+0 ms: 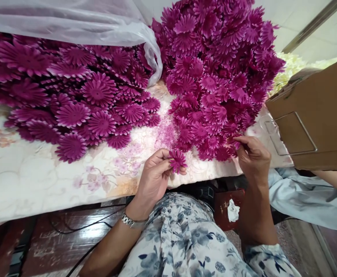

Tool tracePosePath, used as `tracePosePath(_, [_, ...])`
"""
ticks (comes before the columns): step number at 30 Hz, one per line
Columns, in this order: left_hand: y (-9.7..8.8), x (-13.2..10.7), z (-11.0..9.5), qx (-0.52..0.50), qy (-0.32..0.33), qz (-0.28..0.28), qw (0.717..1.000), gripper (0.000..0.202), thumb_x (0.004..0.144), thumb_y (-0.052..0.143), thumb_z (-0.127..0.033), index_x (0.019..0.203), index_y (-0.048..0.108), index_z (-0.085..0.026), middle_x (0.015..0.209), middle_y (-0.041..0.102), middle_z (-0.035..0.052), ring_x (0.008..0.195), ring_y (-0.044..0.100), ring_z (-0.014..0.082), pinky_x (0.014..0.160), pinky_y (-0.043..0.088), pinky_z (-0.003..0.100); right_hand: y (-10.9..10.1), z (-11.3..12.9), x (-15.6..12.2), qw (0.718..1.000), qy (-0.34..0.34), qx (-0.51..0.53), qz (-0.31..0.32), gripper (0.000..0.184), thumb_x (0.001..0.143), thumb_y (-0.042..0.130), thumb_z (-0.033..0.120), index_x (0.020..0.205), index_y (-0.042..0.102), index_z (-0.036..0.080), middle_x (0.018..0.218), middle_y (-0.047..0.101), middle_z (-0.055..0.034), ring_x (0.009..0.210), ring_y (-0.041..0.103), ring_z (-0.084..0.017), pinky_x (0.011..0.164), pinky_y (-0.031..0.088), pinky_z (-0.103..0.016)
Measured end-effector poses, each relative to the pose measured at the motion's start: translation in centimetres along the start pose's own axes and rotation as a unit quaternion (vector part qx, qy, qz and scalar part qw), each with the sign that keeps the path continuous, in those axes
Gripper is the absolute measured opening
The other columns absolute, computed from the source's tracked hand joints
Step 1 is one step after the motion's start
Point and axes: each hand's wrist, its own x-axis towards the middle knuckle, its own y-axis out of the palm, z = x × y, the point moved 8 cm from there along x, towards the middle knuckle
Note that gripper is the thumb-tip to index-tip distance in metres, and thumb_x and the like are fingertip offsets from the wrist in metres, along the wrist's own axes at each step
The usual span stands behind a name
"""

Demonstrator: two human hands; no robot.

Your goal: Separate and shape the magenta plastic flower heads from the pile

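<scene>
My left hand (158, 173) pinches a small magenta artificial flower (178, 161) between thumb and fingers, just above the table's front edge. To the right, my right hand (254, 156) has its fingertips pinched on a magenta petal piece (236, 145), mostly hidden by the fingers, at the lower right edge of a tall heap of small magenta artificial flowers (211, 100). On the left lies a wide pile of larger, flat magenta flower layers (99, 90), partly under a translucent plastic bag (70, 23).
A floral tablecloth (41, 169) covers the table, with magenta dust between the piles. At the right stand a cardboard box (318, 115) and a metal wire frame (296, 132). Another person's arm (335, 180) shows there. Crumpled white paper (233, 211) lies below the table.
</scene>
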Motion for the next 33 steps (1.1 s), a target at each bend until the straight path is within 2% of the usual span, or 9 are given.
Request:
tracePosePath(4, [-0.2,0.0,0.1,-0.004,0.0,-0.002,1.0,0.018,0.056,0.068,-0.019,0.065,0.053,-0.016,0.054,0.063,-0.0029,0.047,0.063,0.0129,0.049,0.051,0.023,0.4,0.5,1.0,1.0,-0.023,-0.005,-0.004,0.019,0.082,0.054,0.014,0.09,0.07,0.02,0.082,0.071,-0.0039,0.079,0.066,-0.017,0.072,0.051,-0.031])
tracePosePath(8, [-0.3,0.1,0.2,-0.002,0.008,0.002,1.0,0.017,0.057,0.068,-0.018,0.065,0.053,-0.016,0.055,0.062,-0.0028,0.047,0.063,0.0139,0.047,0.05,0.024,-0.7,-0.6,0.7,0.998,-0.001,-0.055,-0.026,0.017,0.083,0.055,0.018,0.09,0.07,0.02,0.081,0.07,-0.0048,0.078,0.064,-0.018,0.071,0.05,-0.032])
tracePosePath(12, [-0.2,0.1,0.2,-0.001,0.017,0.007,1.0,0.018,0.058,0.069,-0.018,0.067,0.053,-0.016,0.055,0.06,-0.0035,0.047,0.063,0.0141,0.045,0.048,0.023,0.2,-1.5,-0.8,0.997,0.04,-0.031,0.052,0.02,0.085,0.057,0.027,0.097,0.068,0.017,0.087,0.068,-0.0066,0.078,0.063,-0.017,0.069,0.05,-0.031])
tracePosePath(15, [-0.1,0.0,0.2,0.007,0.016,0.006,1.0,0.019,0.058,0.069,-0.019,0.067,0.053,-0.015,0.054,0.06,-0.0035,0.047,0.062,0.0138,0.045,0.048,0.023,1.7,-0.8,-2.1,0.992,0.031,-0.027,0.118,0.035,0.083,0.061,0.035,0.111,0.063,0.015,0.103,0.067,-0.0108,0.094,0.063,-0.021,0.081,0.052,-0.036])
tracePosePath(18, [-0.1,0.0,0.1,0.01,0.016,0.001,1.0,0.018,0.057,0.069,-0.019,0.065,0.054,-0.015,0.053,0.059,-0.004,0.046,0.061,0.0134,0.045,0.047,0.023,2.5,-0.1,-2.9,0.991,0.003,-0.05,0.125,0.045,0.08,0.065,0.034,0.12,0.057,0.015,0.111,0.066,-0.0127,0.104,0.061,-0.023,0.091,0.05,-0.04])
tracePosePath(22, [-0.2,0.0,0.2,-0.001,0.008,-0.003,1.0,0.017,0.056,0.069,-0.018,0.065,0.055,-0.015,0.053,0.061,-0.0031,0.047,0.062,0.0126,0.05,0.05,0.023,2.7,0.2,-3.3,0.994,-0.025,-0.055,0.096,0.021,0.081,0.058,0.018,0.102,0.062,0.019,0.094,0.068,-0.0071,0.09,0.064,-0.02,0.081,0.052,-0.035])
tracePosePath(25, [-0.2,0.1,0.3,-0.012,0.002,0.001,1.0,0.017,0.057,0.07,-0.018,0.064,0.055,-0.015,0.054,0.062,-0.003,0.048,0.061,0.0104,0.053,0.052,0.023,2.4,0.1,-3.3,0.997,-0.022,-0.041,0.069,0.02,0.077,0.053,0.009,0.089,0.063,0.022,0.082,0.066,-0.0029,0.079,0.063,-0.017,0.072,0.051,-0.031])
tracePosePath(30, [-0.3,0.1,0.4,-0.013,0.0,0.003,1.0,0.018,0.056,0.07,-0.018,0.066,0.055,-0.016,0.055,0.064,-0.0028,0.048,0.063,0.0123,0.052,0.051,0.022,1.3,-0.5,-3.2,0.999,0.007,-0.026,0.037,0.021,0.072,0.052,0.007,0.083,0.062,0.021,0.075,0.064,-0.0007,0.072,0.06,-0.016,0.067,0.048,-0.029])
tracePosePath(33, [-0.3,0.0,0.4,-0.012,-0.002,0.0,1.0,0.018,0.055,0.07,-0.018,0.065,0.055,-0.016,0.055,0.064,-0.0025,0.047,0.063,0.0124,0.05,0.05,0.021,0.5,-1.9,-3.5,0.997,0.071,-0.004,0.038,0.016,0.072,0.056,0.011,0.083,0.062,0.02,0.074,0.063,0.0003,0.067,0.057,-0.014,0.062,0.045,-0.027])
